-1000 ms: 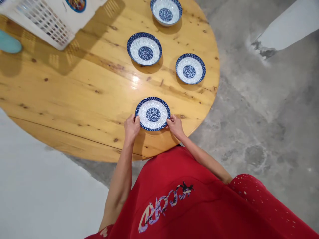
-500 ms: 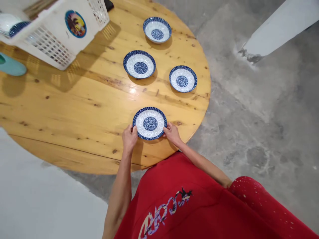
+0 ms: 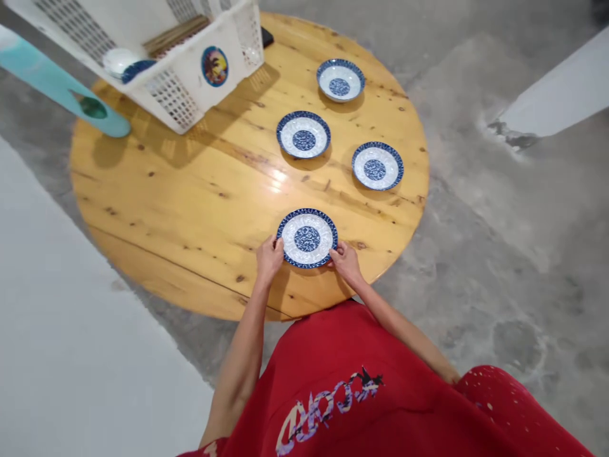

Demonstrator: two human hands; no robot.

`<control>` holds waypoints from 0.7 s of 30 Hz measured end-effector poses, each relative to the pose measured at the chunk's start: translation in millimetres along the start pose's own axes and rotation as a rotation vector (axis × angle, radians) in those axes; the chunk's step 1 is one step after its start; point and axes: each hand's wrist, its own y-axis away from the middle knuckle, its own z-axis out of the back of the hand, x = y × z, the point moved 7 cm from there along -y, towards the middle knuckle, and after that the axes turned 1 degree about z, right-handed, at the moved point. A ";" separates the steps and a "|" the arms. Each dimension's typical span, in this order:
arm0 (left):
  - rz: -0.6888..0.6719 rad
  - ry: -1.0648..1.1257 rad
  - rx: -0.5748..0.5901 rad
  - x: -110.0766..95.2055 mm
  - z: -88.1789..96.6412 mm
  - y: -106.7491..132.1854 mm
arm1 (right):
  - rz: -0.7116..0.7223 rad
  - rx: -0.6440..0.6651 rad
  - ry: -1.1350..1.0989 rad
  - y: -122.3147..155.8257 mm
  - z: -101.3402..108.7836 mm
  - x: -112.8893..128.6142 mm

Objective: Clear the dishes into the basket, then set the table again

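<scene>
A blue-and-white patterned plate [image 3: 307, 238] is at the near side of the round wooden table [image 3: 190, 209]. My left hand [image 3: 269, 257] grips its left rim, thumb on top. On the opposite rim my right hand [image 3: 345, 261] pinches the edge in the same way. Whether the plate rests on the wood or is slightly raised I cannot tell. Farther back sit three more dishes with the same pattern: a middle dish [image 3: 303, 134], a right dish [image 3: 377, 165] and a deeper-looking far dish [image 3: 340, 80].
A white plastic basket [image 3: 176, 95] at the back left holds a white bowl [image 3: 118, 62] and a bundle of brown sticks [image 3: 177, 35]. Beside it is a turquoise object [image 3: 95, 108] with an oval opening. A white pillar [image 3: 552, 95] meets the concrete floor at right.
The view has shifted, so the table and dishes appear farther right and more of the basket shows. Both hands keep their hold on the plate.
</scene>
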 end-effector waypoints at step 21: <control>0.046 -0.068 -0.034 0.5 7.0 0.4 | -0.017 0.053 0.043 2.6 -7.9 3.3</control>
